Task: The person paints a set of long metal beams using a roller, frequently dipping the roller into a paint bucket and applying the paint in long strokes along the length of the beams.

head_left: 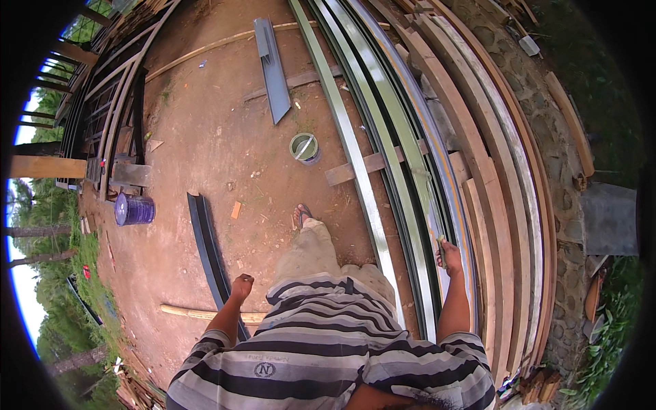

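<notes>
Long metal beams [372,212], upper centre to lower right: smooth, glossy, bright glare on the pale faces. Metal channel [272,78] at upper centre looked smooth, low sheen; dark channel [205,239], lower left of centre, also metal, duller. Planks [485,198] on the right were bare wood, matt. Stone wall [564,205], far right: rough, bumpy. Bucket [135,209] at left was shiny plastic. Ground [198,137]: matt, gritty dirt. Shirt [307,342] and trousers [307,254], bottom centre: soft matt cloth, creased.

Bucket [311,161] left of beams [391,152]
</notes>
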Tool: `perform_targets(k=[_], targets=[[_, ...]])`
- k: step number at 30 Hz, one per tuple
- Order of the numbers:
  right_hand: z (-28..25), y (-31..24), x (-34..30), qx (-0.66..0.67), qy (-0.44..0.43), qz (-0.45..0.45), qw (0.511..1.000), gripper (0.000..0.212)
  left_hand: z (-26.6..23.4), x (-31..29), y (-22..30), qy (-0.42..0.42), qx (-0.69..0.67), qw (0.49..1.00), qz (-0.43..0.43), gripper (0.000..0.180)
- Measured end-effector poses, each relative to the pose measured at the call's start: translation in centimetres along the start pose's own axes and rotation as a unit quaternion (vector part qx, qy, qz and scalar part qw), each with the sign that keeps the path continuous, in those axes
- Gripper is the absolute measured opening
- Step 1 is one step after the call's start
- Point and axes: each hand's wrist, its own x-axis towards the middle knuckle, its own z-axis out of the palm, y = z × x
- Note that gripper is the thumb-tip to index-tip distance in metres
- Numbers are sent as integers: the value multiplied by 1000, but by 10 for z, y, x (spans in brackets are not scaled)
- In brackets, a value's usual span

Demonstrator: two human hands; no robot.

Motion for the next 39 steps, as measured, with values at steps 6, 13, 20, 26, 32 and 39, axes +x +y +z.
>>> perform_targets(k=[6, 13, 20, 26, 32, 39], targets=[[60, -46, -5, 26, 64, 51, 996, 31, -59, -6, 17, -86, -158, 979, -100, 27], [145, -90, 2, 128, 95, 26, 987, 26, -164, 22, -1, -19, -212, 966, -144, 29], [155, -149, 48, -60, 146, 4, 987, 48, -205, 64, 55, -30, -237, 963, -128, 37], [136, -230, 115, -141, 168, 1, 976, 51, -221, 124, 91, -121, -314, 939, -74, 35], [135, -336, 210, -258, 148, -56, 953, 49, -242, 180, 179, -115, -261, 953, -105, 39], [144, -487, 356, -311, 89, -153, 934, 46, -261, 173, 377, -49, -165, 975, -138, 46]])
